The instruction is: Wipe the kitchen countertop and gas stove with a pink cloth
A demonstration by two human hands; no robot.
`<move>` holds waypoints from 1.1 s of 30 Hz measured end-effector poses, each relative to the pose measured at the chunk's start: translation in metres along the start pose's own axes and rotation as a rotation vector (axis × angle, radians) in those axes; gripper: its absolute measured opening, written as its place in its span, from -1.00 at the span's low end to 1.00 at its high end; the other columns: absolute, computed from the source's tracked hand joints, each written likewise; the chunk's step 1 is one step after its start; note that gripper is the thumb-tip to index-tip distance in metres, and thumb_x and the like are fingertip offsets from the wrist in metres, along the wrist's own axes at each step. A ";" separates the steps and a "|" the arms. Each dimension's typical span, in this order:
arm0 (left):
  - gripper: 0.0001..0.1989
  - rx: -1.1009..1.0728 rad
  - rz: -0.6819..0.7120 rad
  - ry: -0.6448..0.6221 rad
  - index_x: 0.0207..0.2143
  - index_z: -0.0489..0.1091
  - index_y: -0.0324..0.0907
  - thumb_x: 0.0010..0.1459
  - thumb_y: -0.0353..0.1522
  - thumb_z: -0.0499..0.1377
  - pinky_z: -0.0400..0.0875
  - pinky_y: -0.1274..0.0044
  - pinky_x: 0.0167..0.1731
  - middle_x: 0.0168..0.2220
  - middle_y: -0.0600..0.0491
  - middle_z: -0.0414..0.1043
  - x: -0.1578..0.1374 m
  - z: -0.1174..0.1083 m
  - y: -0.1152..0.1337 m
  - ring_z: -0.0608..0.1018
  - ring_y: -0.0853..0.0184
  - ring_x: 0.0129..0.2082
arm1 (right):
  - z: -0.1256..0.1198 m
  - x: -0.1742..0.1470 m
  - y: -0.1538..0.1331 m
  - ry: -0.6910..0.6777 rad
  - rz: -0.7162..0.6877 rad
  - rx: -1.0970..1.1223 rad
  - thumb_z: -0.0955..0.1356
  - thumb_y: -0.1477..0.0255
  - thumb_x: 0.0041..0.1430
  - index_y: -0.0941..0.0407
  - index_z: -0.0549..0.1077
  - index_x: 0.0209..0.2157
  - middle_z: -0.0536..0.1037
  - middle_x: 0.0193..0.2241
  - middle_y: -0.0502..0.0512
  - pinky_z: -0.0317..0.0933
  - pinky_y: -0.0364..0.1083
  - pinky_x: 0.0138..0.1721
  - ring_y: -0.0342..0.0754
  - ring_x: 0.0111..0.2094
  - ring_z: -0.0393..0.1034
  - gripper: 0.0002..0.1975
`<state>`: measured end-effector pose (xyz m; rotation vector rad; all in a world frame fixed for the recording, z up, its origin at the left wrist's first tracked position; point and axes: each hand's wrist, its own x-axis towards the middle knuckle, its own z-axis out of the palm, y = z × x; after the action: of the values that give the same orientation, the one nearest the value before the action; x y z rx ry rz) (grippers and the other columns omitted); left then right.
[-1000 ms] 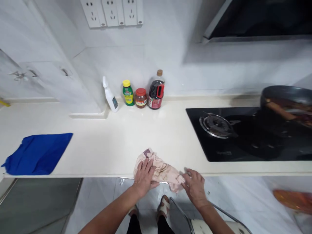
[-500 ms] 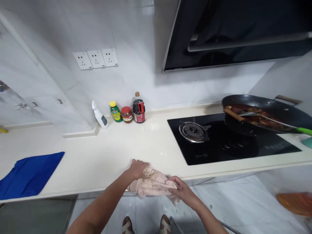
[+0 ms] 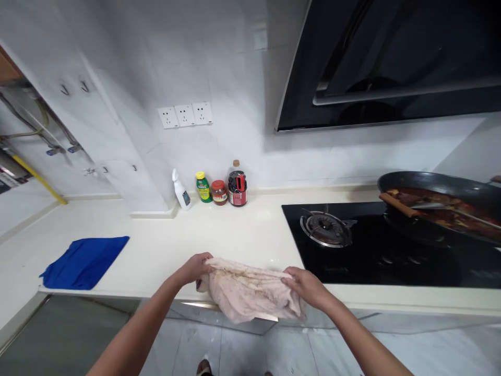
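Observation:
A pale pink cleaning cloth (image 3: 250, 292) with brownish stains hangs stretched between my two hands, over the counter's front edge. My left hand (image 3: 198, 269) grips its upper left corner, fingers closed round the fabric. At the other end, my right hand (image 3: 303, 284) pinches the upper right part between thumb and fingers. The cloth's lower part droops in loose folds in front of the counter (image 3: 164, 250).
A blue cloth (image 3: 86, 261) lies on the counter at left. Along the wall stand a white spray bottle (image 3: 181, 192), a green bottle (image 3: 203, 189), a red-lidded jar (image 3: 219, 193) and a dark bottle (image 3: 237, 185). At right, a wok (image 3: 430, 180) with food sits on the black stove (image 3: 376, 261).
Both hands have lifted the cloth off the counter's edge and moved apart, spreading it from a bunched heap. The view has turned somewhat to the left.

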<state>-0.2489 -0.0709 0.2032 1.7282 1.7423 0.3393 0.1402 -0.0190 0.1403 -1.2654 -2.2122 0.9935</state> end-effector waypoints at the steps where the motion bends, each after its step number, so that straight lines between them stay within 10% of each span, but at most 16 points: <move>1: -0.77 0.007 0.000 0.023 -0.27 0.40 -0.13 0.03 -0.22 0.14 0.36 0.52 -0.25 -0.32 0.11 0.50 -0.006 -0.004 0.003 0.50 0.29 -0.27 | -0.007 0.003 -0.007 0.024 -0.048 -0.040 0.23 0.23 0.23 0.04 0.44 -0.31 0.49 -0.36 0.03 0.21 -0.06 -0.23 -0.01 -0.31 0.40 -0.77; 13: -0.81 0.011 0.043 0.185 -0.33 0.40 -0.13 0.06 -0.28 0.05 0.31 0.58 -0.41 -0.48 0.16 0.41 -0.011 -0.111 0.025 0.48 0.37 -0.45 | -0.023 0.082 -0.084 0.178 -0.041 0.088 0.25 0.28 0.17 0.05 0.39 -0.29 0.40 -0.49 -0.08 0.15 -0.13 -0.35 -0.09 -0.42 0.30 -0.83; 23: -0.86 0.129 0.113 0.062 -0.40 0.44 -0.13 0.06 -0.28 0.14 0.33 0.58 -0.35 -0.46 0.17 0.43 0.030 -0.161 -0.007 0.50 0.34 -0.38 | 0.009 0.123 -0.075 0.157 -0.021 0.193 0.29 0.24 0.20 0.09 0.46 -0.21 0.52 -0.35 -0.01 0.25 -0.12 -0.28 -0.08 -0.32 0.39 -0.75; 28: -0.69 0.222 0.073 0.352 -0.01 0.42 -0.11 0.20 -0.35 0.07 0.24 0.30 0.09 -0.04 -0.06 0.42 0.086 -0.112 -0.040 0.40 0.13 0.11 | 0.047 0.136 -0.038 0.456 0.176 -0.098 0.22 0.38 0.24 0.07 0.48 -0.08 0.52 -0.10 0.15 0.24 0.03 -0.05 0.02 -0.09 0.40 -0.71; 33: -0.80 0.269 0.120 0.279 -0.13 0.45 -0.10 0.19 -0.35 0.12 0.24 0.29 0.01 -0.11 -0.04 0.45 0.048 -0.005 -0.093 0.43 0.14 0.01 | 0.107 0.079 -0.006 0.324 0.376 -0.223 0.30 0.28 0.24 0.06 0.50 -0.26 0.54 -0.25 0.11 0.20 0.03 -0.11 0.06 -0.14 0.41 -0.81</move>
<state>-0.3220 -0.0324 0.1384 2.0646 1.9572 0.4323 0.0279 0.0062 0.0739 -1.8467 -1.9117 0.6144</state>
